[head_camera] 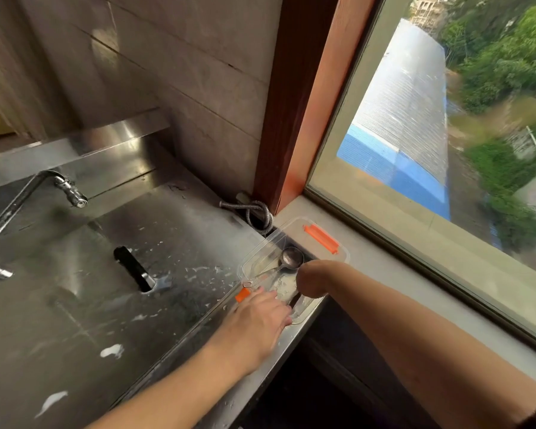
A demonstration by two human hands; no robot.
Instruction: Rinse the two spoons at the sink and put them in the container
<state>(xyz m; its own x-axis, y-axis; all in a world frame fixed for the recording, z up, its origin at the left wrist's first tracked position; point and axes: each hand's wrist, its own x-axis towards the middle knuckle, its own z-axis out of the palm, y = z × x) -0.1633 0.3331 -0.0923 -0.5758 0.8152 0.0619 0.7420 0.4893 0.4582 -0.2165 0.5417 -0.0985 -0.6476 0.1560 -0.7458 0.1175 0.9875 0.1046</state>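
Note:
A clear plastic container (328, 244) with orange latches stands on the counter corner beside the window sill. One metal spoon (291, 258) lies inside it, with the bowl toward the window and the handle toward the sink. My right hand (313, 280) is curled downward into the container, fingers closed on a dark slim piece (294, 300) that looks like the second spoon; most of it is hidden. My left hand (260, 317) lies over the container's near end, fingers wrapped on its rim next to an orange latch (242, 294).
The steel sink (84, 292) lies to the left, wet with droplets and white foam spots, and has an overflow slot. A chrome faucet (28, 205) stands at far left, with no water running. A coiled metal hose (257, 215) sits behind the container. The window (430, 134) is to the right.

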